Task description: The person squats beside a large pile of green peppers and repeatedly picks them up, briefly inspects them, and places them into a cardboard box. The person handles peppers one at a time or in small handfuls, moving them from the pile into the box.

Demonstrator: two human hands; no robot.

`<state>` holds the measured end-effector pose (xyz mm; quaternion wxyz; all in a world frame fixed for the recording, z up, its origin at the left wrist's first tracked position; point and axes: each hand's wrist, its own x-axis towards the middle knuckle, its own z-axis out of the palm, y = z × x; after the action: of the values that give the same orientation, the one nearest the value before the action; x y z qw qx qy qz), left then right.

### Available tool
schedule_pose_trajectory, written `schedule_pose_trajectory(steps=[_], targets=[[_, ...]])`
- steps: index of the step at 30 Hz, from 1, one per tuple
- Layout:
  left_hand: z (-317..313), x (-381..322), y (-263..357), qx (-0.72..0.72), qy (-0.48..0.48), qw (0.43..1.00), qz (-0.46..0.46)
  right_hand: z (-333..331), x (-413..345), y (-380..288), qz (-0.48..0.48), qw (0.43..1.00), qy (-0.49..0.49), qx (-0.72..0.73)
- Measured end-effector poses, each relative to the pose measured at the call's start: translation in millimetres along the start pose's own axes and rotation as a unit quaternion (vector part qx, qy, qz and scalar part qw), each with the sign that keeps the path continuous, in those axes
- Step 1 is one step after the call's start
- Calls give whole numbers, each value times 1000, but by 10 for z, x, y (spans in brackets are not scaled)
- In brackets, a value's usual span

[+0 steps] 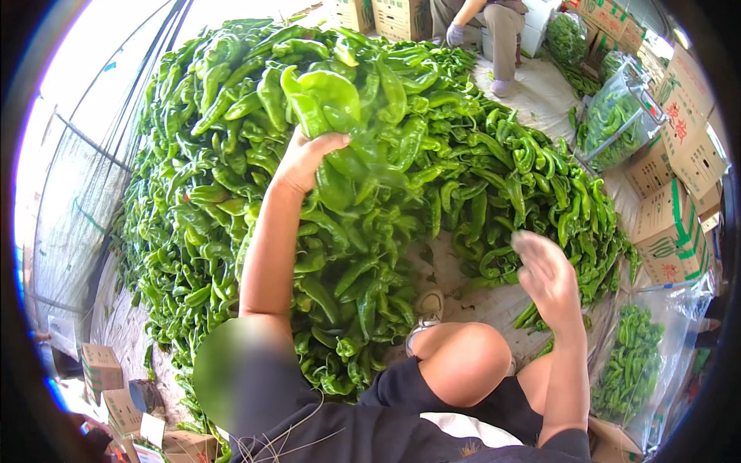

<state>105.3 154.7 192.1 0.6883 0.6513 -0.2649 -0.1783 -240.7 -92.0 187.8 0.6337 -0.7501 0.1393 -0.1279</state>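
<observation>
A large heap of long green peppers [231, 173] spreads out before me and curves round to the right. My left hand [310, 156] reaches over the middle of the heap, its thumb and fingers around a few bright green peppers [310, 113]. Some peppers beside that hand are blurred, so how many it holds is unclear. Off to the right, my right hand [547, 278] is raised above the lower end of the heap. It is blurred and holds nothing, with its fingers partly apart.
A clear plastic bag [631, 353] of peppers stands at my right, and a plastic-lined crate [616, 118] holds more. Printed cardboard boxes [668, 237] line the right side. Another person's gloved hand [455, 36] shows at the back. My bent knee [469, 364] is below the heap.
</observation>
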Motion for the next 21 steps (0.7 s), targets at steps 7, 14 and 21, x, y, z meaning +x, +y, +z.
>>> schedule_pose_trajectory(steps=[7,14,21], targets=[[1046,-557,5,-369,-147,912,-98,899,1063,-412,-39,976,-122,-176],[2051,-718,-348,-433,-161,872,-160,304,717,372,17,994,-53,96],[2840,-1153,-116,-410,-221,878,-109,-452,-308,505,29,933,121,338]])
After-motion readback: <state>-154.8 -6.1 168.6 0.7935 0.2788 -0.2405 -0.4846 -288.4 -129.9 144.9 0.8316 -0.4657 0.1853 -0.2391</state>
